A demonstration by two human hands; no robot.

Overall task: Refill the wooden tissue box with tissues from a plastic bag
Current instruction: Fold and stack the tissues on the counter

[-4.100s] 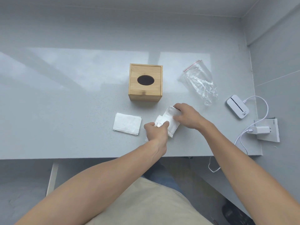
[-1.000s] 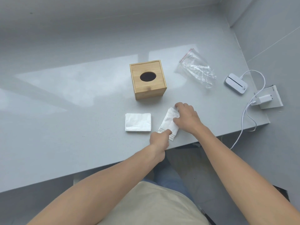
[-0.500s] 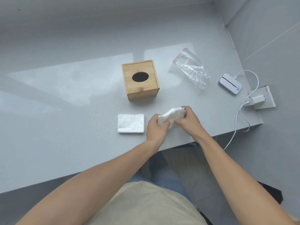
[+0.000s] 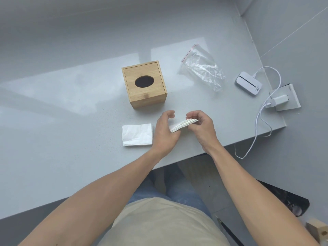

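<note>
Lifted clear of the grey table (image 4: 71, 157) since half a second ago: the stack of tissues (image 4: 182, 124), then bunched low between both hands, now held edge-on and fanned just this side of the wooden tissue box (image 4: 144, 84). Left hand (image 4: 166, 131) curled about the near left end of the stack, thumb underneath, fingers arched over the top. Right hand (image 4: 200, 125) pinching the far right end, fingertips closed on the fanned edges. Long axis of the stack running left-near to right-far, roughly crosswise to the line toward the box.

Box standing upright beyond the hands and slightly left of them, oval opening facing up and dark inside, lid seated, no tissue showing. Left hand nearer the box than the right, though neither touching it. Second folded pile (image 4: 137, 134) lying flat on the table left of the hands, this side of the box. Emptied plastic bag (image 4: 202, 71) to the right of the box, well apart from both hands. Farther right again, a small white device (image 4: 248, 85) and a charger (image 4: 280, 102) with its cable (image 4: 257, 132).

Likely next: carrying the stack forward and a little left to the box, probably with the lid or base opened first, since the oval looks narrow for a whole stack.
</note>
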